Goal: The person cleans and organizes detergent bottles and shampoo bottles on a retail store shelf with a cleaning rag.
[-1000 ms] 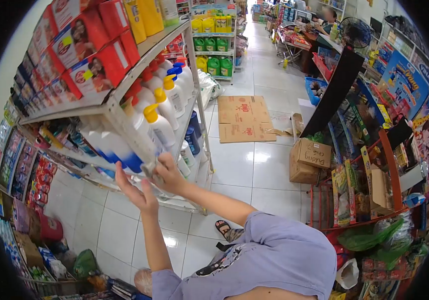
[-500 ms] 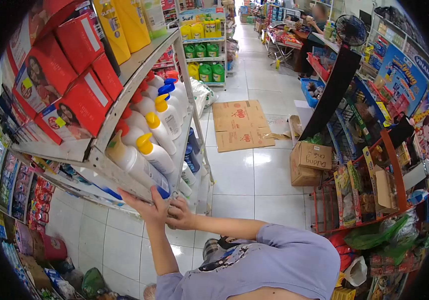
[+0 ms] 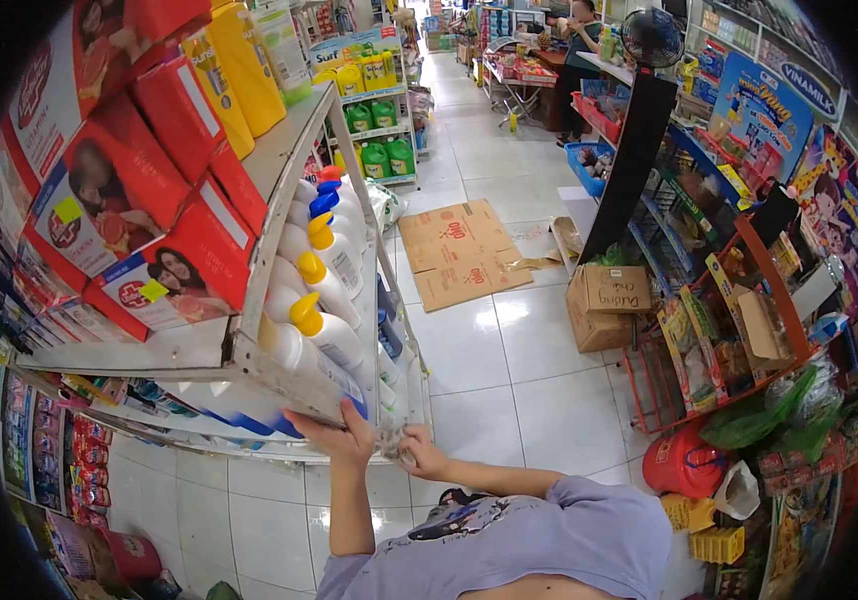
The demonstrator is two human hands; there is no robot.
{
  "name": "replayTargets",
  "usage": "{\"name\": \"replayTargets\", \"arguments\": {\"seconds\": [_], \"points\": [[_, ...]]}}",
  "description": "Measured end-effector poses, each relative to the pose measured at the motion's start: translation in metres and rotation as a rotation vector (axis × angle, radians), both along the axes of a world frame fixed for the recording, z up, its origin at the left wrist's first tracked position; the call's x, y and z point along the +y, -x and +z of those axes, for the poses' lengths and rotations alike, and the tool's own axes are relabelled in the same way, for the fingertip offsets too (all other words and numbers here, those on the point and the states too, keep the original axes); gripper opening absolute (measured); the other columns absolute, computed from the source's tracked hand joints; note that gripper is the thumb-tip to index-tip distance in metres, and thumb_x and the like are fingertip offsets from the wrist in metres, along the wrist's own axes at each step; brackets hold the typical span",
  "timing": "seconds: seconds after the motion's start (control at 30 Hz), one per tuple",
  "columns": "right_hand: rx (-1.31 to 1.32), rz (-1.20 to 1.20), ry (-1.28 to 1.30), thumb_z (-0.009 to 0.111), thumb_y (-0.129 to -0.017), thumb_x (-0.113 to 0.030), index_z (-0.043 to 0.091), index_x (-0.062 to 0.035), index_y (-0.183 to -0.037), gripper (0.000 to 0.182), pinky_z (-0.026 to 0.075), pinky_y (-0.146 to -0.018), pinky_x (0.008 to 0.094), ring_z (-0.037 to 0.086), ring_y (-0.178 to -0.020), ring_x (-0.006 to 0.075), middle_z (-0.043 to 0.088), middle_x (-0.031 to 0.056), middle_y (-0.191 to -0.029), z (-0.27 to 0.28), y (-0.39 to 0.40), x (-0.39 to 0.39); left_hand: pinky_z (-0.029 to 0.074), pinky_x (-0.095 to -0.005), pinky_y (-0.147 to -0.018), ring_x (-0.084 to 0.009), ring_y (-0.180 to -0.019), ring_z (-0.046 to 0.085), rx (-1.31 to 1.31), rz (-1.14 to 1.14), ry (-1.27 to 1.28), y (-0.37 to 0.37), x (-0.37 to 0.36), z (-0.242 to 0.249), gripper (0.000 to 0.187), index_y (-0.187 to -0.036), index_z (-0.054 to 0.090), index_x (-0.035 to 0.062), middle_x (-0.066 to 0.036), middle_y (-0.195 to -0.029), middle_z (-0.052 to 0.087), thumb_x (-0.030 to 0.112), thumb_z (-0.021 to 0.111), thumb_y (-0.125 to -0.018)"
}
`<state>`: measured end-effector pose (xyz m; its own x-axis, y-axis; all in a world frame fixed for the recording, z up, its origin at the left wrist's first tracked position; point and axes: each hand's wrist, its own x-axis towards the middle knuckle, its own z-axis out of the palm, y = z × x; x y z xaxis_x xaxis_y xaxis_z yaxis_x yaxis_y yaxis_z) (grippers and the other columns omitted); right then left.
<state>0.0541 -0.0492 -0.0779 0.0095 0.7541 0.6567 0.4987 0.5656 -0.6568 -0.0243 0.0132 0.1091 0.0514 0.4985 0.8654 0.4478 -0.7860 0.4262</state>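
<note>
My left hand (image 3: 347,438) is wrapped round the lower part of the white metal shelf post (image 3: 294,385), thumb on the bottle side. Right beside the thumb is the blue base of a white pump bottle (image 3: 299,355), first in a row on the shelf. My right hand (image 3: 423,452) has its fingers closed on a crumpled greyish cloth (image 3: 392,440) at the shelf's outer edge. Behind the front bottle stand several white bottles with yellow caps (image 3: 321,285), then blue and red ones. Dark blue bottles (image 3: 389,335) stand further along the shelf's aisle side.
Red boxes (image 3: 164,275) and yellow bottles (image 3: 259,70) fill the shelf above. Flattened cardboard (image 3: 464,255) lies on the tiled floor, with cartons (image 3: 604,305) to its right. A red bucket (image 3: 684,458) stands right of me. Another person (image 3: 579,50) is far back.
My right hand has shifted right with the cloth, away from my left hand. The left hand stays at the post. The view has turned, and the shelf sits lower in it.
</note>
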Motion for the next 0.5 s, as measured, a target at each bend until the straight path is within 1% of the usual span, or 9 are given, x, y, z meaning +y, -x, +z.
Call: {"name": "replayTargets", "arguments": {"seconds": [0.03,0.1,0.13,0.2,0.27,0.33,0.4,0.43,0.5], "points": [[0.006,-0.005,0.009,0.063,-0.055,-0.010,0.040,-0.0076,-0.088,0.041,0.028,-0.074,0.0393,0.034,-0.087,0.0308,0.034,0.0136,-0.091,0.017,0.006,-0.001,0.009,-0.0371,-0.092,-0.0314,-0.115,0.008,-0.005,0.009,0.048,0.002,-0.002,-0.003,0.069,-0.118,-0.010,-0.0036,-0.022,-0.124,-0.001,0.004,0.042,-0.074],[0.214,-0.113,-0.247,0.064,-0.054,-0.009,0.036,-0.0070,-0.094,0.049,0.027,-0.076,0.0375,0.033,-0.087,0.0296,0.034,0.0139,-0.091,0.065,0.011,0.013,0.009,-0.0371,-0.092,-0.0310,-0.115,0.008,-0.014,-0.034,0.027,0.004,0.000,-0.003,0.069,-0.118,-0.010,-0.0038,-0.022,-0.124,-0.001,0.004,0.042,-0.074],[0.209,-0.116,-0.242,0.064,-0.054,-0.009,0.036,-0.0070,-0.094,0.049,0.027,-0.076,0.0375,0.033,-0.087,0.0296,0.034,0.0139,-0.091,0.081,0.010,0.020,0.009,-0.0372,-0.092,-0.0307,-0.115,0.007,-0.033,-0.069,-0.005,0.002,0.001,-0.003,0.070,-0.118,-0.010,-0.0040,-0.021,-0.124,-0.001,0.005,0.042,-0.074],[0.161,-0.122,-0.297,0.065,-0.054,-0.009,0.032,-0.0056,-0.099,0.056,0.026,-0.077,0.0358,0.032,-0.087,0.0285,0.033,0.0134,-0.091,0.097,0.011,0.026,0.009,-0.0374,-0.092,-0.0300,-0.115,0.008,-0.075,-0.122,0.056,0.003,0.000,-0.007,0.070,-0.118,-0.010,-0.0042,-0.021,-0.124,0.000,0.006,0.043,-0.074],[0.167,-0.093,-0.323,0.065,-0.053,-0.010,0.032,-0.0050,-0.099,0.057,0.026,-0.078,0.0357,0.032,-0.088,0.0286,0.033,0.0138,-0.093,0.071,0.015,0.033,0.010,-0.0375,-0.092,-0.0297,-0.115,0.010,-0.071,-0.065,0.039,0.002,0.000,-0.007,0.070,-0.118,-0.010,-0.0042,-0.021,-0.123,0.001,0.005,0.043,-0.073],[0.162,-0.056,-0.367,0.066,-0.053,-0.010,0.032,-0.0044,-0.100,0.058,0.026,-0.078,0.0356,0.032,-0.088,0.0288,0.032,0.0142,-0.094,0.057,0.015,0.035,0.010,-0.0374,-0.092,-0.0295,-0.114,0.011,-0.078,-0.083,0.018,0.003,0.003,-0.007,0.070,-0.119,-0.009,-0.0040,-0.021,-0.123,0.002,0.004,0.043,-0.073],[0.149,-0.145,-0.214,0.065,-0.053,-0.010,0.030,-0.0016,-0.102,0.062,0.026,-0.079,0.0362,0.031,-0.090,0.0297,0.031,0.0158,-0.096,0.048,0.018,0.026,0.010,-0.0372,-0.092,-0.0291,-0.115,0.010,-0.082,-0.154,-0.017,0.003,0.005,-0.007,0.069,-0.118,-0.009,-0.0042,-0.021,-0.123,0.002,0.002,0.043,-0.073],[0.145,-0.142,-0.209,0.065,-0.053,-0.010,0.030,-0.0016,-0.102,0.062,0.026,-0.079,0.0362,0.031,-0.090,0.0297,0.031,0.0158,-0.096,0.041,0.019,0.024,0.010,-0.0372,-0.092,-0.0291,-0.115,0.010,-0.086,-0.151,-0.012,0.003,0.004,-0.007,0.069,-0.118,-0.009,-0.0042,-0.021,-0.123,0.002,0.002,0.043,-0.073],[0.122,-0.160,-0.104,0.065,-0.051,-0.009,0.028,0.0010,-0.104,0.065,0.026,-0.081,0.0378,0.030,-0.093,0.0323,0.031,0.0181,-0.098,0.024,0.021,0.018,0.010,-0.0374,-0.092,-0.0289,-0.115,0.009,-0.096,-0.193,0.023,0.003,0.002,-0.006,0.069,-0.118,-0.009,-0.0043,-0.021,-0.123,0.002,0.001,0.042,-0.073]]}}
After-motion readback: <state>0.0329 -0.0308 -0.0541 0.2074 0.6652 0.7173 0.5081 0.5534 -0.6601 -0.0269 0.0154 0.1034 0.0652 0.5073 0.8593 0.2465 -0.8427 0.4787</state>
